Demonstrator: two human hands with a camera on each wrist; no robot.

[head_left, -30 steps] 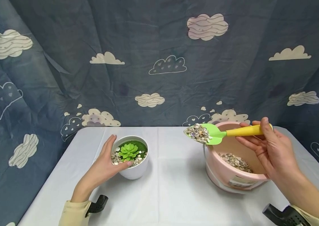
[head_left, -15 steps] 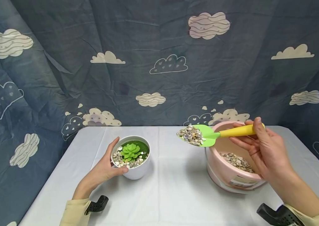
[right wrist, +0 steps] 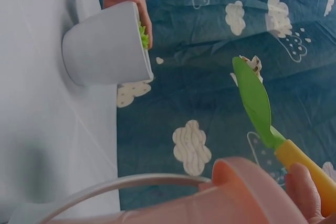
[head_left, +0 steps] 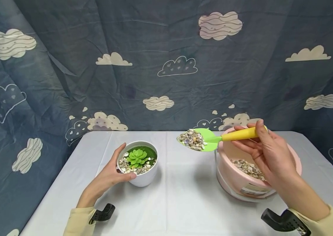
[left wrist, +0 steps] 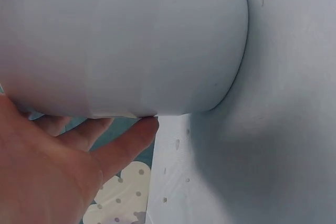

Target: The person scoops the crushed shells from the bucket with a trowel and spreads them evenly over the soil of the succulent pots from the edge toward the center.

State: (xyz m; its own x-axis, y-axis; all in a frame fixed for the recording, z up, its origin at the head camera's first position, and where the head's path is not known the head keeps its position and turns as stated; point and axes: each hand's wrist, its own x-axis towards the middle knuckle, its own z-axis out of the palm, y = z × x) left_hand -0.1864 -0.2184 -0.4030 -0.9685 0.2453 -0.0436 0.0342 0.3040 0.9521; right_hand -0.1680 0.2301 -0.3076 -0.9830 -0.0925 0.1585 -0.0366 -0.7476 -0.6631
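My left hand (head_left: 107, 173) holds the near-left side of a white flower pot (head_left: 144, 180), thumb at the front rim and fingers round the far side. In the left wrist view the fingertips touch the pot's wall (left wrist: 131, 45). Inside sit a green succulent (head_left: 137, 158), pebbles and green moss-like cover. My right hand (head_left: 272, 157) grips the yellow handle of a small trowel (head_left: 209, 136) with a green blade. Pebbles (head_left: 192, 139) are heaped on that blade, which hangs in the air left of a pink bucket (head_left: 243, 183). From the right wrist view, the blade's underside (right wrist: 254, 98) shows.
More pebbles (head_left: 249, 168) lie in the bottom of the bucket, whose pale carrying handle (right wrist: 131, 181) hangs down its side. A white cloth covers the table (head_left: 178, 209). Behind it hangs a dark blue curtain (head_left: 142, 36) with a cloud print.
My right hand has carried the loaded trowel left, away from above the bucket. My left thumb has come to the pot's front rim, and the pot sits slightly farther right in view.
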